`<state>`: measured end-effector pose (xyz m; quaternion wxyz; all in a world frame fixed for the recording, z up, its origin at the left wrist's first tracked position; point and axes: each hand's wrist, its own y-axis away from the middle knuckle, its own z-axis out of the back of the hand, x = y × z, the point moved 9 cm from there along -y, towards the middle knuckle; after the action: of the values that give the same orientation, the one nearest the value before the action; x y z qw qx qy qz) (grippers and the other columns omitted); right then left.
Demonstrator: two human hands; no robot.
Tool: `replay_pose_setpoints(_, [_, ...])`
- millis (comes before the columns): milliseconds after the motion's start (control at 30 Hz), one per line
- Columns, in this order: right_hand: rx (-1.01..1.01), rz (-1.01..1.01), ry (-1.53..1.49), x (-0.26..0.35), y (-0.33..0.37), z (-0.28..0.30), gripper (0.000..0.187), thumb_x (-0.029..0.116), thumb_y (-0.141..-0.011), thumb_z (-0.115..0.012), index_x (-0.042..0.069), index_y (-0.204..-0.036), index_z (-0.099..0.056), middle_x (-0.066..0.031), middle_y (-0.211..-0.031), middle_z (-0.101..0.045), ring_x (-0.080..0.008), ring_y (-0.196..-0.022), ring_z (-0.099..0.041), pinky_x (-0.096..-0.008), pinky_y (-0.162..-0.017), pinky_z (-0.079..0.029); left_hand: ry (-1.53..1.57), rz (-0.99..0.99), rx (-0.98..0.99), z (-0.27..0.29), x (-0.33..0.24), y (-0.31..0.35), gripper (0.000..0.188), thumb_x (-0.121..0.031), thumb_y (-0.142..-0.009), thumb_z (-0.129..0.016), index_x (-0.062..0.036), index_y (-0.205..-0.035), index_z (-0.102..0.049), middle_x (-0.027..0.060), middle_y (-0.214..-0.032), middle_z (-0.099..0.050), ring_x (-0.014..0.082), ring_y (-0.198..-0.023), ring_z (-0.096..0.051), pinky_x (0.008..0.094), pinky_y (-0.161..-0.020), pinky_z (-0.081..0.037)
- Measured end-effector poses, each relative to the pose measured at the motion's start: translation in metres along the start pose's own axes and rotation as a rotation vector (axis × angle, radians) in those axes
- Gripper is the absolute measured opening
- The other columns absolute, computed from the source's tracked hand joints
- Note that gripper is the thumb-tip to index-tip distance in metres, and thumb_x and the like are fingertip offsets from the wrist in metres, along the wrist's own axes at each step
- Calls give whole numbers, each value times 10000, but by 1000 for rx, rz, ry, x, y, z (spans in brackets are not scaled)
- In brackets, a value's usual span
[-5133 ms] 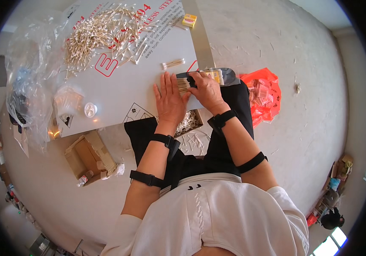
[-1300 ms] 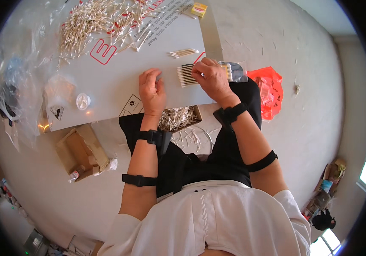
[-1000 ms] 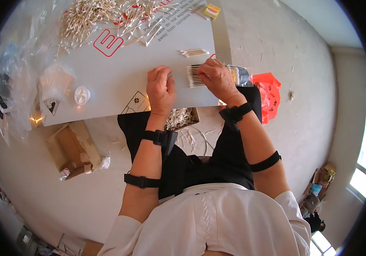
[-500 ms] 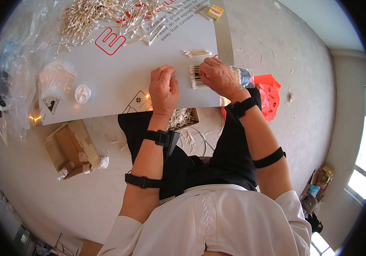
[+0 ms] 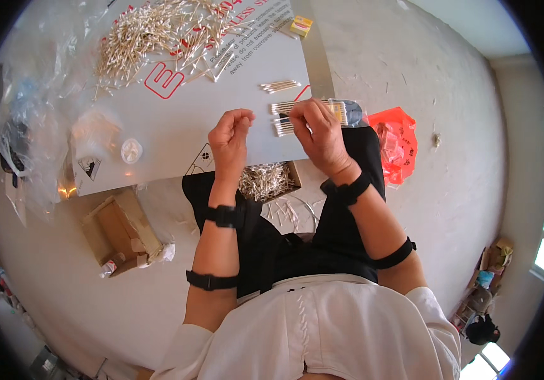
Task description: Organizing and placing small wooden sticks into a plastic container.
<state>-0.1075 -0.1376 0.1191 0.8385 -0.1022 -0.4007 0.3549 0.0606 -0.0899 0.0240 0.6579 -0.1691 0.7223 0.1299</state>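
Swabs (image 5: 281,108) beneath right hand (image 5: 322,132) look light, best pinched mid-stick; can't tell if it or curled left hand (image 5: 229,142) grips

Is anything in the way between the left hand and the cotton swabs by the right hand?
Nothing visible: grey tabletop shows between the left hand and the cotton swabs' left ends. The right hand covers part of them.

And it's a grey table (image 5: 189,126), splashed with red and black print! Pale swabs (image 5: 129,47), white at the tips; yellow box (image 5: 301,26), touched with red. Bright red bag (image 5: 406,145), marked in black. Brown carton (image 5: 116,234), black straps (image 5: 224,216), black trousers (image 5: 310,258), off-white shirt (image 5: 348,316) with a plaited line.
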Motion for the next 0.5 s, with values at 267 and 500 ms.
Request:
replay_pose_setpoints(267, [-111,-379,-870,21,33,-7,87,-46,-894,-636,1,-963,-613,1,-879,-615,-71,-845,-572,-239,-776,-484,20,-160,166,-35,-114,40,97,62,-858,-673,13,-941,-672,14,-916,-647,63,-807,-586,209,-729,-488])
replay_pose_setpoints(500, [-65,-286,-1081,64,40,19,79,-50,-918,-610,3,-976,-615,-9,-962,-603,-78,-915,-563,-245,-826,-486,-98,-385,149,-39,-171,84,154,82,-795,-716,-10,-912,-677,20,-851,-608,97,-804,-570,223,-709,-470])
